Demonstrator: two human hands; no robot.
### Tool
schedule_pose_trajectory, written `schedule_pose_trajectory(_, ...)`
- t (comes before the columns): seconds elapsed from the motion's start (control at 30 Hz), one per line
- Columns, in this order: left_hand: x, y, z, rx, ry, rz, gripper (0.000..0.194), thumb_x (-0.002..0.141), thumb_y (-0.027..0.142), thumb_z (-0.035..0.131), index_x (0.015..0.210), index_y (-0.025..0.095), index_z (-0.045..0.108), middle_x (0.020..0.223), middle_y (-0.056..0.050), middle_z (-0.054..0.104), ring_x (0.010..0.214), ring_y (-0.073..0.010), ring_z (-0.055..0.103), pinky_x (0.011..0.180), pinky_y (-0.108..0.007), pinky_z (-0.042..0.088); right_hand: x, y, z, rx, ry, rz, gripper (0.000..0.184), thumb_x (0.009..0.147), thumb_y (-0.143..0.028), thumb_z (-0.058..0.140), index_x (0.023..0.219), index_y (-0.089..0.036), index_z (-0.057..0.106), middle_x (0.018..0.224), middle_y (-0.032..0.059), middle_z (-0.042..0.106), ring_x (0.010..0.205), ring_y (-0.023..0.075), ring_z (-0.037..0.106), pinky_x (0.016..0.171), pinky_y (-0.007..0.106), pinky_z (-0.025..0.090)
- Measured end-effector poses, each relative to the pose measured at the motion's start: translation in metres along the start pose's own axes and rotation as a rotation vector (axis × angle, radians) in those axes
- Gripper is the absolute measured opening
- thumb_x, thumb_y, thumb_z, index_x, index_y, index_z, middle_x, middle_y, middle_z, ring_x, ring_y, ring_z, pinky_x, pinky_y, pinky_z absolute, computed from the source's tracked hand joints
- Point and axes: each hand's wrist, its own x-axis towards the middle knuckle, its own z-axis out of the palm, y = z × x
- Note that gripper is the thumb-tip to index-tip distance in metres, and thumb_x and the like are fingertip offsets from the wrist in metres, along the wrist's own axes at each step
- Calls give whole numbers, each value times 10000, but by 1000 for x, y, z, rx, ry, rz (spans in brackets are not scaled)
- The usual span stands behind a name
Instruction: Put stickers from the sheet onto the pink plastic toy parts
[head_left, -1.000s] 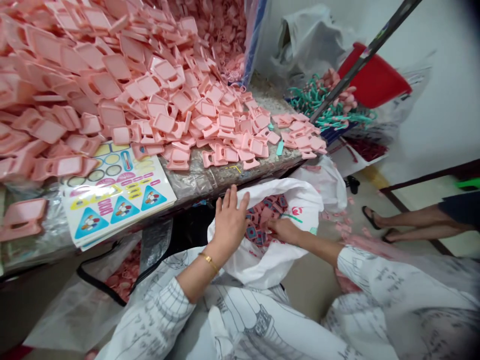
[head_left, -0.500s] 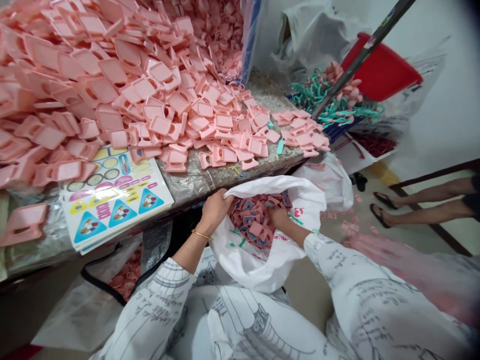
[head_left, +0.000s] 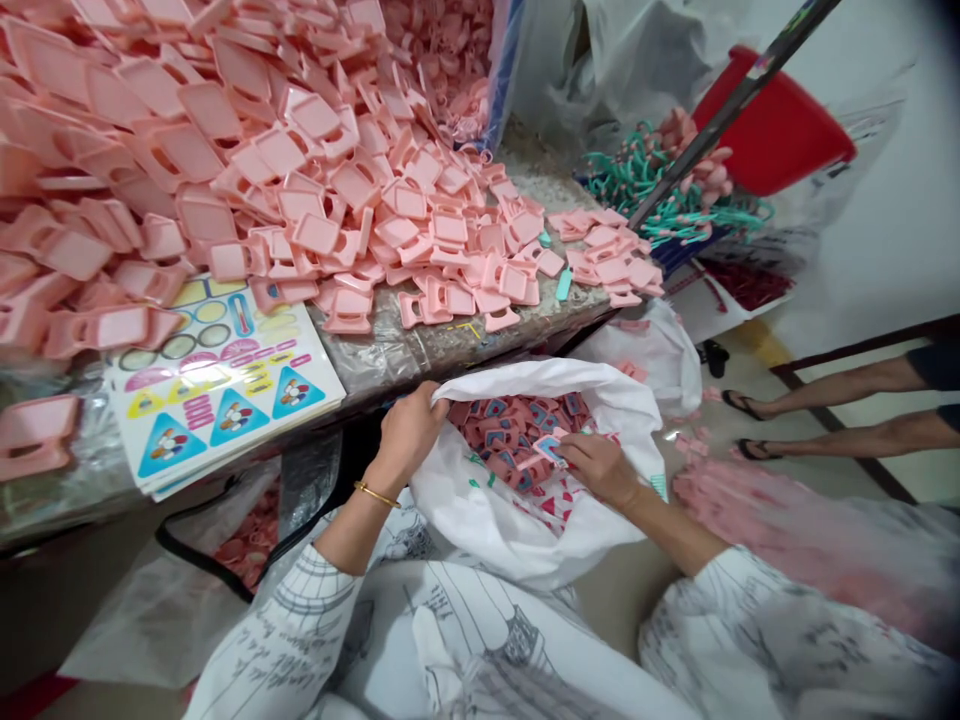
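1. Far left, well beyond the left hand's fingers, a printed sticker sheet (head_left: 217, 390) with triangles and circles lies on a plastic-covered surface (head_left: 375, 350). A large mound of pink plastic pieces (head_left: 225, 130) is heaped on that surface and overlaps the sheet's upper edge, reaching above both hands.
2. The left hand (head_left: 409, 435), with a gold bangle (head_left: 376, 494) at the wrist and a printed white sleeve (head_left: 285, 630) behind it, has its fingers (head_left: 427, 405) clenched on the rim of a white plastic bag (head_left: 517, 540).
3. Between the two hands, the bag's mouth stands open, with a heap of pink pieces with blue printed marks (head_left: 510, 430) inside it.
4. The right hand (head_left: 596, 470) reaches over the bag, and its fingers (head_left: 574, 450) grasp one small pink piece (head_left: 551, 450) just above the heap.
5. Right of those fingers, pink scraps (head_left: 694, 445) lie on the floor. Above them sit a teal-and-pink bundle (head_left: 660, 190) and a red tub (head_left: 772, 120).
6. At far right, another person's legs (head_left: 840, 400) stand in flip-flops, well apart from the hands.
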Motion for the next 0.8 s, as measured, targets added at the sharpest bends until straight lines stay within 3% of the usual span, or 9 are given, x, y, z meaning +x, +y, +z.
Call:
schedule_pose_trajectory(0.13, -2, -2, 1, -12, -25, 22, 341, 937, 379, 430, 1165, 250, 648, 1021, -93, 752, 993, -273, 689, 755, -294, 446, 9, -11, -27, 0, 155, 60, 207, 879, -82, 538, 953, -198, 692, 956, 67, 712, 873, 167, 631, 768, 283, 458)
schedule_pose_trajectory(0.33, -8, -2, 5, -152, -33, 57, 352, 968, 374, 385, 1160, 240, 649, 1047, -72, 752, 1016, -236, 673, 810, -275, 463, 4, -22, -60, -46, 184, 150, 248, 849, -50, 540, 949, -232, 676, 934, 48, 701, 816, 150, 635, 713, 270, 464)
schedule_pose_trajectory(0.6, -9, 3, -1, -39, -25, 45, 374, 978, 393, 372, 1211, 250, 626, 1063, -98, 749, 1029, -270, 681, 798, -296, 454, 9, -43, -80, 73, 333, 228, 287, 856, -62, 528, 1045, -255, 626, 930, 40, 672, 879, 166, 646, 803, 292, 505)
schedule_pose_trajectory(0.67, -8, 1, -4, -17, -8, 45, 374, 979, 383, 365, 1206, 247, 630, 1063, -107, 749, 1024, -273, 683, 794, -298, 453, 14, -42, -77, 75, 240, 297, 235, 889, -128, 524, 1048, -248, 649, 983, 55, 682, 918, 177, 655, 831, 301, 511)
schedule_pose_trajectory(0.7, -7, 0, -5, -19, 3, 43, 370, 979, 376, 367, 1199, 246, 634, 1062, -107, 749, 1023, -268, 683, 795, -293, 454, 19, -40, -74, 87, 119, 343, 219, 903, -174, 531, 1065, -243, 662, 1043, 67, 683, 934, 184, 660, 819, 298, 517)
schedule_pose_trajectory(0.8, -5, -2, -6, -51, 20, 53, 355, 976, 370, 385, 1174, 244, 651, 1049, -92, 754, 1011, -246, 683, 800, -272, 456, 44, -31, -56, 222, -395, 430, 294, 898, -306, 601, 1180, -260, 667, 1211, 70, 662, 978, 206, 672, 734, 267, 525)
